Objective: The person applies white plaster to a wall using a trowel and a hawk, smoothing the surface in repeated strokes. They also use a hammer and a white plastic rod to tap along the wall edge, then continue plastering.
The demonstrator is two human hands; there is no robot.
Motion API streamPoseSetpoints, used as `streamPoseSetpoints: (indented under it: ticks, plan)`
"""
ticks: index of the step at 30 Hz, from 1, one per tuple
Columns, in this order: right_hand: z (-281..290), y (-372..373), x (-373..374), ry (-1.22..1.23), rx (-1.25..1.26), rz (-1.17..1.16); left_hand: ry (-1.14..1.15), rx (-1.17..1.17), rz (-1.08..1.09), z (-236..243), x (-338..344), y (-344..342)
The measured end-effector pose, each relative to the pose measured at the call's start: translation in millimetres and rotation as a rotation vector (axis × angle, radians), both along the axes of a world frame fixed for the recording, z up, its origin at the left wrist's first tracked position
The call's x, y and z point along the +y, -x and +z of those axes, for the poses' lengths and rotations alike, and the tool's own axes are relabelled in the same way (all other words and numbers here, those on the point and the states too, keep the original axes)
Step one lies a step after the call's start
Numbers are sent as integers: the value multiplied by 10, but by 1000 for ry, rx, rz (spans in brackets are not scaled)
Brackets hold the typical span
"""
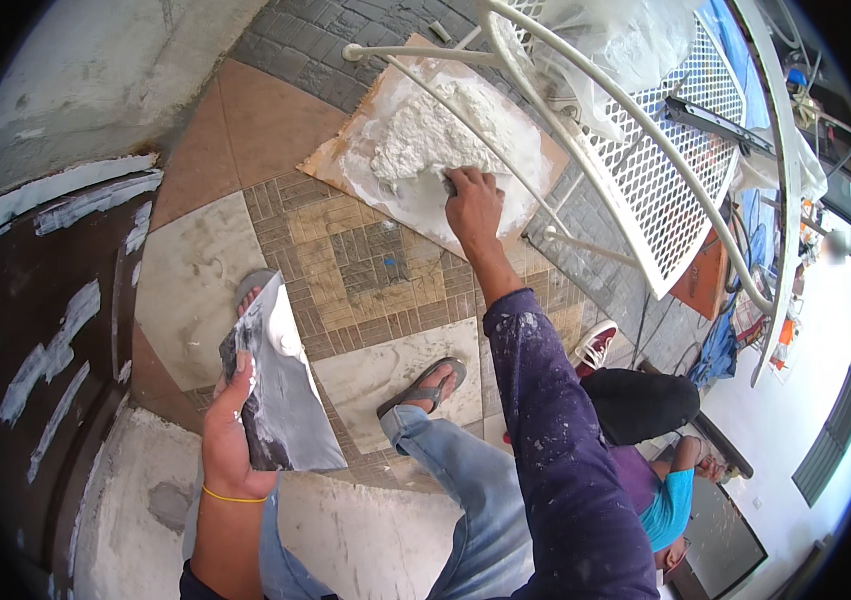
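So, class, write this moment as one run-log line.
Left hand: holding flat grey metal-looking sheet bearing white paste | Right hand: at white lumpy heap on brown rectangular board | Right-hand contents: unclear

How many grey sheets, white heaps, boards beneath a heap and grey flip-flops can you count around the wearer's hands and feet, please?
Grey sheet: 1, in the left hand
White heap: 1, at the right hand
Board beneath the heap: 1
Grey flip-flops: 2, one partly hidden behind the sheet
Total: 5

Wearer's two hands (229, 432) (475, 208), one metal sheet (290, 400), one white heap (432, 132), one board (328, 160)
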State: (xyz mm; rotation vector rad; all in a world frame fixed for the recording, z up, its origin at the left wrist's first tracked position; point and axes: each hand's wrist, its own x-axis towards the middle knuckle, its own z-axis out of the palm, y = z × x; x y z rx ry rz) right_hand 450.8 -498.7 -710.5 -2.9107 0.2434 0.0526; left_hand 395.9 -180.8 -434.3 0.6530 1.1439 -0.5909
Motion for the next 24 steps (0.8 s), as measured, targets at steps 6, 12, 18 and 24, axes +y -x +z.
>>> streamPoseSetpoints:
  ticks: [6, 12, 18, 24]
  plan:
    - [-17, -1, -16, -37, 199, -55, -10, -20, -6, -6, -8, 3]
    - [-49, 14, -184, -37, 150, -32, -12, -28, -4, 35, -24, -21]
    - [-66, -16, -159, -33, -13, -68, -39, -40, 3, 3, -71, -6]
    - [31, 359, -313, -254, 303, -147, -8, -141, -107, -279, -98, 0]
